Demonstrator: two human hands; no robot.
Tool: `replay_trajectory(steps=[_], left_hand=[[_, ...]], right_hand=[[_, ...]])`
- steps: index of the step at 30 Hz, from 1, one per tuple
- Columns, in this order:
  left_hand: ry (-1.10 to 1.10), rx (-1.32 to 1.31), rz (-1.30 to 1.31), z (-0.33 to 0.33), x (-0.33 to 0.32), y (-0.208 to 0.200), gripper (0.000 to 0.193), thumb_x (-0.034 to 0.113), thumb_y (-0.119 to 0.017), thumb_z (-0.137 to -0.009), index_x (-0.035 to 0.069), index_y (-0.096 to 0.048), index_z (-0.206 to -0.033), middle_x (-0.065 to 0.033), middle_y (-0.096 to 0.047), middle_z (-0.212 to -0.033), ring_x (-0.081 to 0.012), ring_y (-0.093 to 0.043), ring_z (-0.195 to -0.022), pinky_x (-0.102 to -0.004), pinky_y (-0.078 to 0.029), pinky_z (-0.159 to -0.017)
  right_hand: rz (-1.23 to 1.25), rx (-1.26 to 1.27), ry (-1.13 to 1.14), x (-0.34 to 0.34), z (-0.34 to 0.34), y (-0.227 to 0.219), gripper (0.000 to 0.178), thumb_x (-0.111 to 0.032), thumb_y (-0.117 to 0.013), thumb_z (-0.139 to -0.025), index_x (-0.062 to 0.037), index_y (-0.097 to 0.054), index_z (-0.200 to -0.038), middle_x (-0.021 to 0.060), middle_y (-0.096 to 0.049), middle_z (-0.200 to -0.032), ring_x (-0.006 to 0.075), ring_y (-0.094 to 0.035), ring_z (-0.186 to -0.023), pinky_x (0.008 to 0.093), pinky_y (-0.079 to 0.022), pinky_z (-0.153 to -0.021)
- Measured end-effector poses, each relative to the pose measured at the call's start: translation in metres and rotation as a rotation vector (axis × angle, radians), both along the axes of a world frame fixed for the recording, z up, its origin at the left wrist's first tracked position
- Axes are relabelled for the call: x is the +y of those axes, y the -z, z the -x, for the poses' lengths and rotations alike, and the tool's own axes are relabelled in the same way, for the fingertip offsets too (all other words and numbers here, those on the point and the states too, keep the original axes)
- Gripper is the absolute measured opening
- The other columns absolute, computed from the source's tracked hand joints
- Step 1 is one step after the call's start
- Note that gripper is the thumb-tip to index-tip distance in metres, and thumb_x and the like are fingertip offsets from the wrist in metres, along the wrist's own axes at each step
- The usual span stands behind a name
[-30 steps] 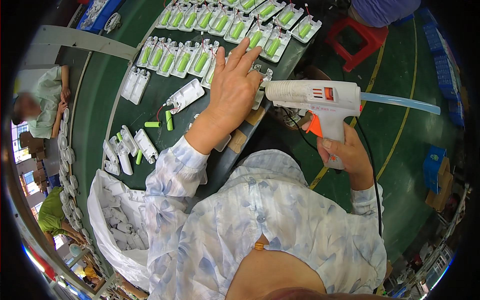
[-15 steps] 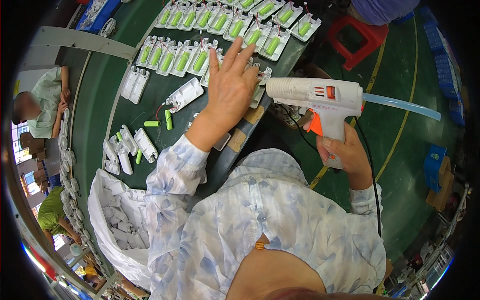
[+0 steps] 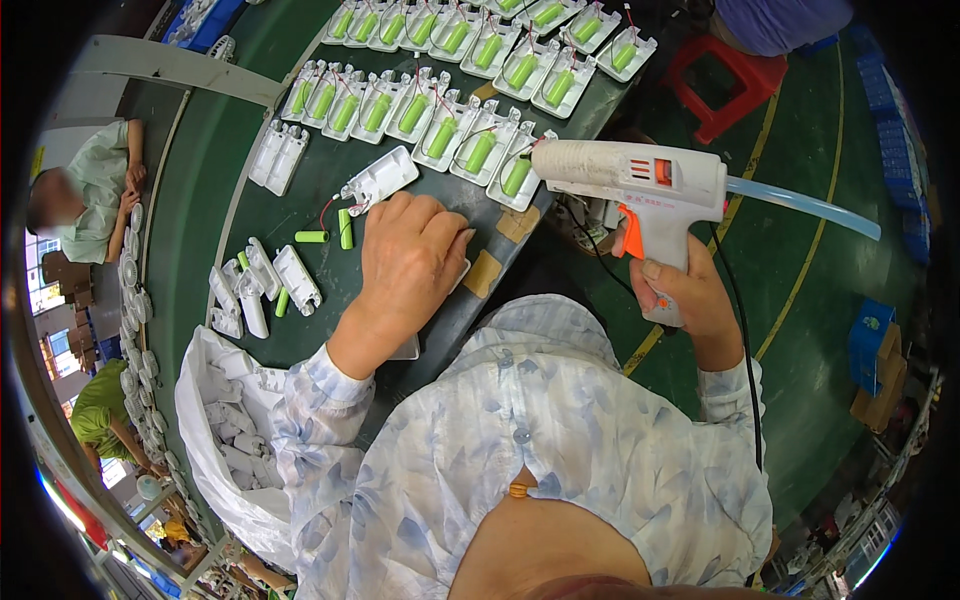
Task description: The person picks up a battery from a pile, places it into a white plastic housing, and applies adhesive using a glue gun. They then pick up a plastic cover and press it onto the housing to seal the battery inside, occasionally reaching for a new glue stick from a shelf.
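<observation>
Beneath left hand [image 3: 412, 262], white piece [image 3: 408, 349], mostly hidden (kind unclear)

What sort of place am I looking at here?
Most likely a factory assembly floor: rows of white casings with green cells cover the bench, the right hand holds a glue gun, and another person is near a line of white parts.

"How is the left hand [image 3: 410, 258] held?"
"Back upward, fingers bent, thumb out toward the right."
"And the right hand [image 3: 690, 295]?"
"Out to the side, fingers wrapped in a grip."
</observation>
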State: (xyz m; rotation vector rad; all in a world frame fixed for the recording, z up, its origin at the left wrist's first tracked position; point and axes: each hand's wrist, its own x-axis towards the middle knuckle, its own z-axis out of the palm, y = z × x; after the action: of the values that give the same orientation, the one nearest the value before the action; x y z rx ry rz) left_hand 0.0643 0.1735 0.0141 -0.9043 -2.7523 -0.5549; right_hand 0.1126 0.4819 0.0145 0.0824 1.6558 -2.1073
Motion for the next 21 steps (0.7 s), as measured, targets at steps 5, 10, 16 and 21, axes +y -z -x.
replay_trajectory(steps=[5,10,16,21], left_hand=[[-0.034,-0.091,-0.003,-0.018,-0.012,0.011,0.017,0.012,-0.077,-0.073,0.008,-0.067,-0.086,-0.0058,-0.058,-0.081,-0.026,-0.056,-0.078,-0.0385,-0.039,-0.07],[-0.039,-0.222,0.067,-0.033,-0.016,0.009,0.029,0.019,-0.077,-0.077,0.007,-0.067,-0.101,-0.0064,-0.063,-0.088,-0.0273,-0.06,-0.084,-0.0393,-0.042,-0.073],[-0.175,-0.141,-0.136,-0.018,-0.042,0.007,0.02,0.011,-0.075,-0.079,0.003,-0.067,-0.095,-0.0114,-0.062,-0.08,-0.0304,-0.061,-0.074,-0.0409,-0.047,-0.064],[-0.277,0.055,0.063,0.007,-0.058,0.013,0.02,0.009,-0.075,-0.076,0.005,-0.068,-0.094,-0.01,-0.06,-0.079,-0.0288,-0.06,-0.075,-0.0408,-0.047,-0.065]], right_hand=[[-0.037,0.009,0.04,0.005,-0.009,-0.002,0.024,-0.011,-0.058,-0.088,-0.0006,-0.057,-0.109,0.0025,-0.056,-0.071,0.009,-0.051,-0.056,0.0238,-0.04,-0.053],[-0.05,-0.025,0.005,0.008,-0.009,0.003,0.022,-0.011,-0.059,-0.087,-0.0002,-0.058,-0.106,0.0022,-0.055,-0.07,0.0087,-0.05,-0.055,0.0238,-0.039,-0.052],[-0.003,0.013,0.061,0.008,-0.014,0.014,0.065,-0.029,-0.065,-0.083,0.0072,-0.044,-0.133,0.0192,-0.061,-0.118,0.0096,-0.054,-0.055,0.0228,-0.044,-0.051],[0.024,0.038,0.034,0.007,-0.013,0.021,0.057,-0.025,-0.062,-0.084,0.0068,-0.049,-0.129,0.0181,-0.065,-0.11,0.012,-0.053,-0.055,0.0248,-0.045,-0.054]])
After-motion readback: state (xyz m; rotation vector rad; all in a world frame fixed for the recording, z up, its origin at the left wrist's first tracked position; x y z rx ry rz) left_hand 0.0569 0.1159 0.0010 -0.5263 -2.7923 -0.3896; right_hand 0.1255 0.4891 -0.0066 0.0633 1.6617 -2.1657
